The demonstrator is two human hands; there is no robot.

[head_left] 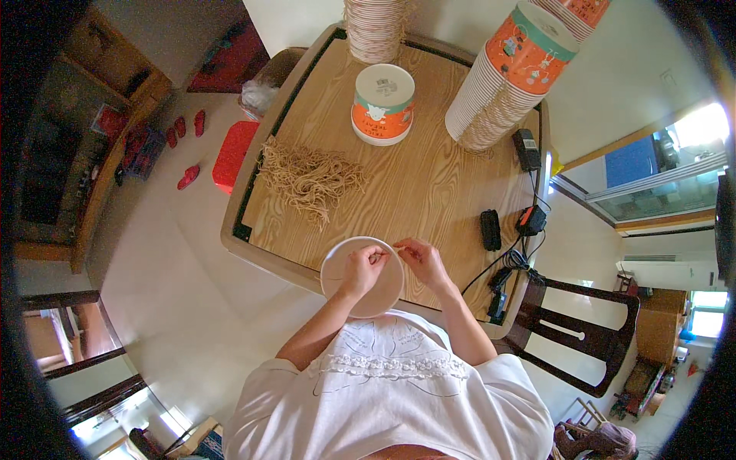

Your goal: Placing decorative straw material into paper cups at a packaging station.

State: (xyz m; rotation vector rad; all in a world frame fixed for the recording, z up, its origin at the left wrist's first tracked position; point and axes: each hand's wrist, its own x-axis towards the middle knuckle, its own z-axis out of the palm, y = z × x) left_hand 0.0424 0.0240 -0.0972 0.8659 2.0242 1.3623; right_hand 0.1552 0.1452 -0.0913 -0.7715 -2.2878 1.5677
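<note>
A round paper bucket with a pale inside stands open end up at the near table edge, against my shirt. My left hand reaches over its opening, fingertips pinched on a thin tan cord. At the bucket's far right rim, my right hand is closed in a pinch on the cord too; little of the cord shows between the fingers. Beyond the hands, to the left, lies a loose tangled pile of tan cords. An orange and green printed bucket sits upside down farther back.
Tall stacks of nested buckets, one at the back and another at the back right, lean over the wooden table. Black adapters and cables lie along the right side. A dark chair stands at the right, a red stool at the left.
</note>
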